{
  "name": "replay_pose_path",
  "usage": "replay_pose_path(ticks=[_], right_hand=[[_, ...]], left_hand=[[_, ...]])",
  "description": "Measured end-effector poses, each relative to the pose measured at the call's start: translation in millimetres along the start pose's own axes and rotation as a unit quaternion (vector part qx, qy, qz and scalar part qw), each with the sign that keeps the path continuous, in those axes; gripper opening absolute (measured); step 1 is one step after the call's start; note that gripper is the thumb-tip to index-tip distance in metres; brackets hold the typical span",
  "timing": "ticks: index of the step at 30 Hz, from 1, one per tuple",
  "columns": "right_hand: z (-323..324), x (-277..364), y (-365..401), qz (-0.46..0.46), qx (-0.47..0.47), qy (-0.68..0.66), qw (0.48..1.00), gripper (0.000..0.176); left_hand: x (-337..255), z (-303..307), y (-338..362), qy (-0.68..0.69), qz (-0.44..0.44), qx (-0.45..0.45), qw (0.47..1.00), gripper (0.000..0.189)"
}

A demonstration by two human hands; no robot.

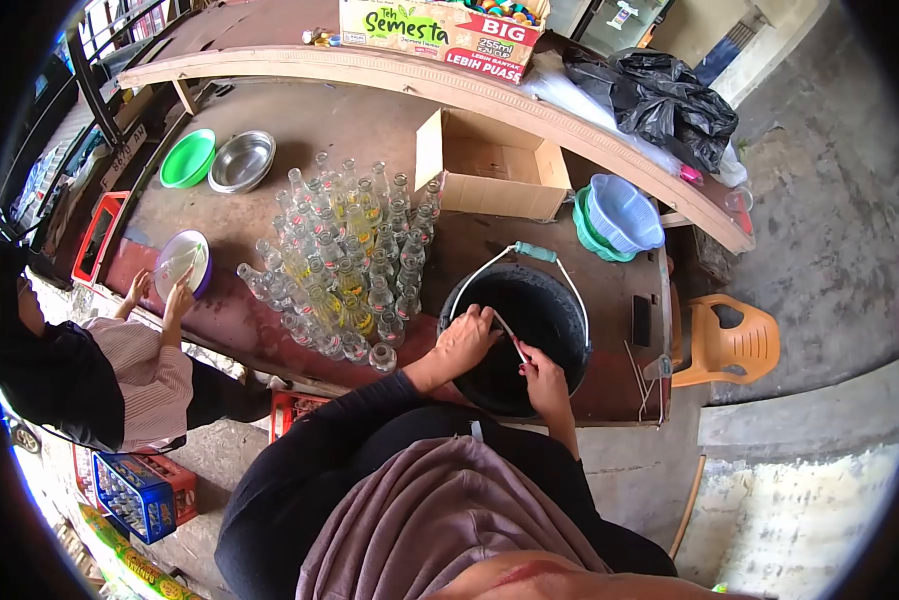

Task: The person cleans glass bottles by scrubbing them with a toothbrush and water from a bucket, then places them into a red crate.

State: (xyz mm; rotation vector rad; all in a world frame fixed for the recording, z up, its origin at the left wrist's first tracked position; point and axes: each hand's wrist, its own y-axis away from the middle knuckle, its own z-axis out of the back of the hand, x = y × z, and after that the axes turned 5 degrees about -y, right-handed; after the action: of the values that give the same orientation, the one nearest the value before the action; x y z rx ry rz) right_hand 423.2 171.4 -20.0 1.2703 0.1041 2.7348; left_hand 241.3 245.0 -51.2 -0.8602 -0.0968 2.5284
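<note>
A black bucket (570,325) with a wire handle and teal grip stands at the table's front edge, dark inside. Over its opening, my left hand (467,342) and my right hand (543,380) are both closed on a thin pale stick (510,335). The left fingers pinch its upper end and the right fingers its lower end. What the stick is exactly cannot be made out. To the left of the bucket, many clear glass bottles (350,260) stand close together, some with yellow markings.
A co-worker's hands (178,298) hold something thin over a purple-rimmed bowl (202,285). A cardboard box (510,195), blue basin (625,215), green bowl (188,158) and metal bowl (242,162) lie farther back. Thin sticks (642,385) and a phone-like black object (642,321) are right.
</note>
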Motion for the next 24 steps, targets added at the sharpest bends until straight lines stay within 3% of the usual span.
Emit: replay_pose_path(ticks=[1,5,7,8,10,11,13,16,20,22,24], right_hand=[[-0.4,-5.0,-1.2,-0.008,-0.018,0.075,0.997,0.032],[5.3,-5.1,-1.0,-0.031,-0.024,0.076,0.996,0.033],[0.3,0.7,1.0,0.049,-0.006,-0.062,0.997,0.035],[-1.6,-0.5,1.2,0.037,-0.01,-0.064,0.997,0.035],[-3.4,-5.3,2.4,0.027,-0.063,0.204,0.977,0.032],[-2.6,-5.8,4.7,0.009,-0.065,0.203,0.977,0.032],[1.4,-0.6,4.2,0.006,-0.037,0.056,0.998,0.031],[-4.1,3.2,8.7,0.027,-0.013,0.029,0.999,0.032],[-1.0,-3.0,9.3,-0.028,-0.073,0.173,0.982,0.033],[4.5,9.8,12.9,-0.017,-0.055,0.13,0.99,0.033],[0.8,11.3,14.5,0.008,-0.001,-0.025,1.0,0.033]], left_hand=[[-0.9,-0.5,-1.8,0.006,0.016,0.017,1.0,0.032],[6.8,-12.5,1.6,-0.032,-0.024,-0.044,0.998,0.031],[4.4,-4.4,-1.2,-0.024,-0.032,-0.04,0.998,0.03],[-1.3,3.3,-0.1,-0.012,-0.001,0.011,1.0,0.028],[-6.6,4.5,0.5,-0.014,0.047,0.07,0.996,0.024],[3.3,-11.2,-0.4,-0.036,0.031,0.05,0.998,0.021],[6.8,-13.3,-2.0,-0.038,0.009,0.024,0.999,0.019],[5.5,-8.5,-0.6,-0.023,-0.016,0.006,1.0,0.02],[1.7,-2.9,-2.5,-0.015,0.001,0.045,0.999,0.025],[-1.8,4.5,-3.0,0.012,-0.007,0.003,1.0,0.022],[-2.7,6.7,-2.5,0.026,-0.005,0.004,1.0,0.023]])
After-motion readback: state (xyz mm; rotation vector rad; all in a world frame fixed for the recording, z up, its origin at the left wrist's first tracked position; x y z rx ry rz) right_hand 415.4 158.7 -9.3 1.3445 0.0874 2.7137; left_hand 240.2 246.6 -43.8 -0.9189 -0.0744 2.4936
